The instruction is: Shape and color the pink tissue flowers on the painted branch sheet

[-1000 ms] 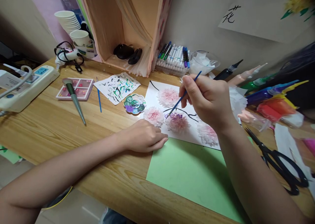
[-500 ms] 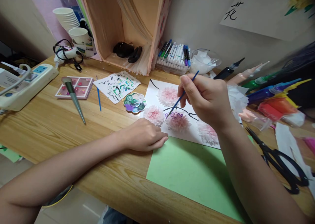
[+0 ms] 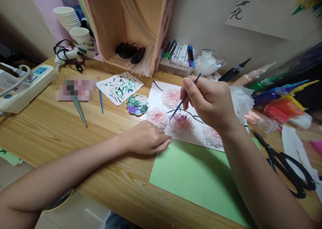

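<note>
We note the right hand [image 3: 210, 103] pinched closed around a thin blue brush [image 3: 184, 98], held like a pen. The handle end sticks up past the thumb toward the markers [image 3: 177, 56]; the tip slants down and to the left of the grip onto the middle pink flower [image 3: 181, 124], where purple strokes show. Whether the bristles touch the flower we cannot tell; the tip is too fine to resolve. The flower sits on a white sheet [image 3: 157, 93], just below the grip.

Left hand [image 3: 148, 139]: loose fist, holding nothing, fingertips pressed on the sheet's near edge, below and left of the brush tip.

Palette [image 3: 137, 105] left of the grip, just off the sheet. Green paper [image 3: 196, 178] lies under the right forearm. Scissors [image 3: 286, 165] well to the right of the grip.
</note>
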Tool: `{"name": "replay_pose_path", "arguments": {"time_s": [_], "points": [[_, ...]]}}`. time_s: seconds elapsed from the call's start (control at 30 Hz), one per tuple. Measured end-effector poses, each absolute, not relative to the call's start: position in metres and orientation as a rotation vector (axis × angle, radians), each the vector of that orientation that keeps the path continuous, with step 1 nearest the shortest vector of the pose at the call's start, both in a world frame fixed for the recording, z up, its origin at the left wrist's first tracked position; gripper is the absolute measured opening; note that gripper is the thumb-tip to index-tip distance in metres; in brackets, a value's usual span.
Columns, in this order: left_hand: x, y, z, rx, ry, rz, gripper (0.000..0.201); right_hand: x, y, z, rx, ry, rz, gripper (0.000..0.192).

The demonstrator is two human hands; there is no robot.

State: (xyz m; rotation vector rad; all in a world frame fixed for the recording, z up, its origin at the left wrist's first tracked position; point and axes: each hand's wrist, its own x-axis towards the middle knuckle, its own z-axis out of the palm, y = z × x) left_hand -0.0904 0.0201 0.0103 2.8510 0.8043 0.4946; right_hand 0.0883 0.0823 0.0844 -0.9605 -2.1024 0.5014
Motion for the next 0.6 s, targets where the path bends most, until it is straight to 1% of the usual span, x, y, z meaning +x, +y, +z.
{"name": "replay_pose_path", "arguments": {"time_s": [0.6], "points": [[-0.0911,0.0195,0.0109,2.835,0.804,0.475,0.035,0.0891,0.0794,0.0879,-0.972,-2.113,0.475,0.046]]}}
